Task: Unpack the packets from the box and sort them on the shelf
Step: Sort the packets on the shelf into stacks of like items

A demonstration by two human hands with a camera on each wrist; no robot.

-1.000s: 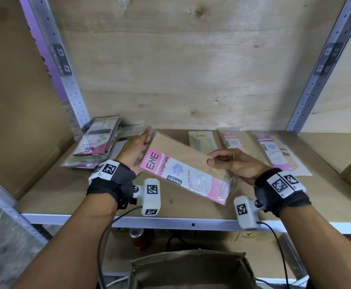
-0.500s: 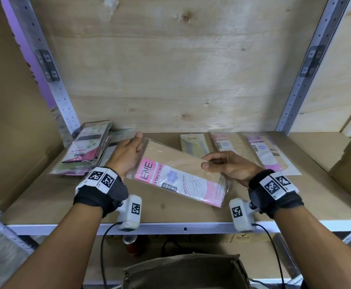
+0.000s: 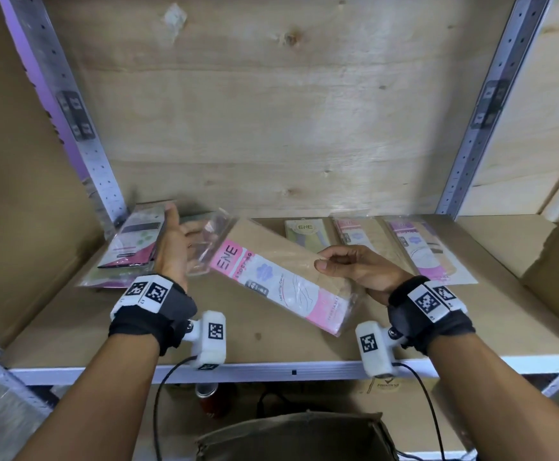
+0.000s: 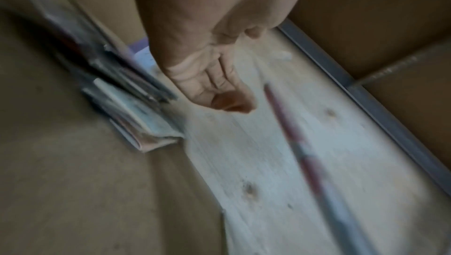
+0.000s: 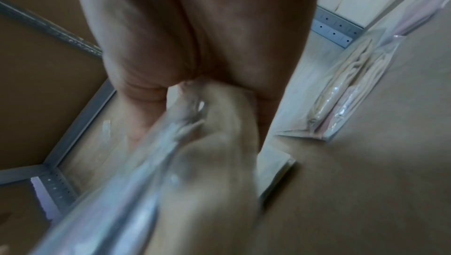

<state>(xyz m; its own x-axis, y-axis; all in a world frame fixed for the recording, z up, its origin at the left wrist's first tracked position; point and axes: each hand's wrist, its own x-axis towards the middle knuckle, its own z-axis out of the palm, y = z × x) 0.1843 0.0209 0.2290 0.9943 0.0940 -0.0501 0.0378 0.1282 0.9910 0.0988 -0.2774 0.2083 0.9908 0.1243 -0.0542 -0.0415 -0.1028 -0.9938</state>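
Observation:
A long clear packet with a pink ENE label and beige stockings hangs tilted above the shelf board. My right hand pinches its right part, thumb on top and fingers beneath; the right wrist view shows the packet running out from under my right hand. My left hand is open beside the packet's clear left flap and holds nothing. In the left wrist view my left hand shows a bare palm, with the packet's edge apart from it to the right.
A stack of packets leans in the shelf's left back corner. Three more packets lie side by side at the back right. Metal uprights frame the bay. The open cardboard box is below the shelf edge.
My left hand has let go of the packet's left end and moved left toward the stack, its fingers spread. The right hand still holds the packet, now a little more level.

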